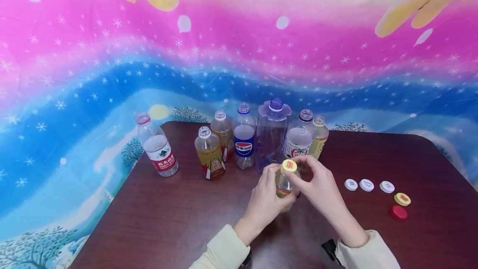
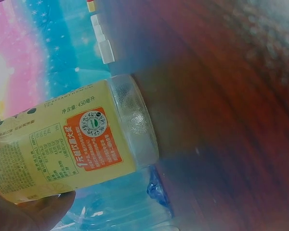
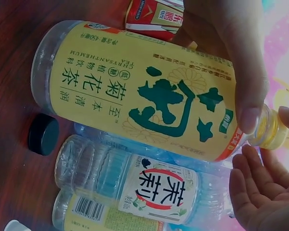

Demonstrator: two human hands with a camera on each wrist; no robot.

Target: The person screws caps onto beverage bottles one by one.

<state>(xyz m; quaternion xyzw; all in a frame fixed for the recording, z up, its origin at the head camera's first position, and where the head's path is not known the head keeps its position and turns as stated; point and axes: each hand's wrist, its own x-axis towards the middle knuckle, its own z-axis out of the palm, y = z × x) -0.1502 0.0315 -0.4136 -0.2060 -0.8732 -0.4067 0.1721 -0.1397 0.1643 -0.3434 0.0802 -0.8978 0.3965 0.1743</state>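
A yellow-labelled bottle [image 3: 149,91] with a yellow cap [image 1: 289,166] is gripped round its upper body by my left hand [image 1: 264,200]. My right hand [image 1: 322,194] pinches the cap between thumb and fingers; the cap sits on the neck. In the left wrist view the bottle's label [image 2: 62,139] and clear base show, with left fingers [image 2: 53,209] at its side. Behind it stands a capless jasmine-labelled bottle [image 1: 298,140], and a black cap [image 3: 43,134] lies on the table beside the held bottle's base in the right wrist view.
Capless bottles stand along the back: a red-labelled one [image 1: 159,152], two gold-labelled ones, a Pepsi bottle [image 1: 244,144], a large purple-tinted bottle [image 1: 272,136] and a yellow-labelled one [image 1: 319,138]. At the right lie white caps [image 1: 367,184], a yellow cap [image 1: 402,199] and a red cap [image 1: 398,212].
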